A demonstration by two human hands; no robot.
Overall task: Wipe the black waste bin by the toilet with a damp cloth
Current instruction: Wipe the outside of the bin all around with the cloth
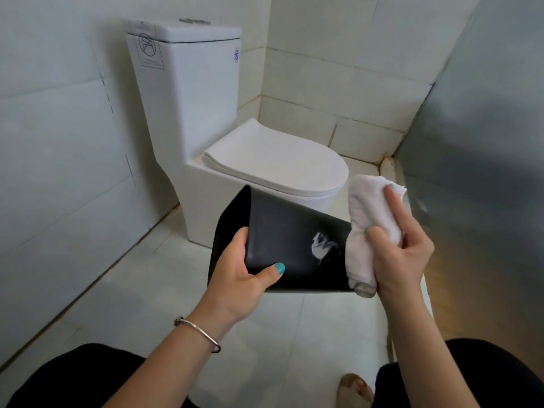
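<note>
Left hand [240,276] at lower centre of the frame grips with thumb on top; right hand [403,248], centre right, is closed, forefinger raised.

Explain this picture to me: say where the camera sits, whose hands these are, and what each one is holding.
There is no machine here. One wide-angle camera is worn on a person's head, looking forward and down, so the arms reach in from the bottom of the picture. The left hand, with a bracelet on its wrist, grips a black waste bin lifted off the floor and tipped on its side. A white smear shows on the bin's side. The right hand holds a bunched white cloth against the bin's end. Behind stands a white toilet with its lid shut, on a pale tiled floor.
</note>
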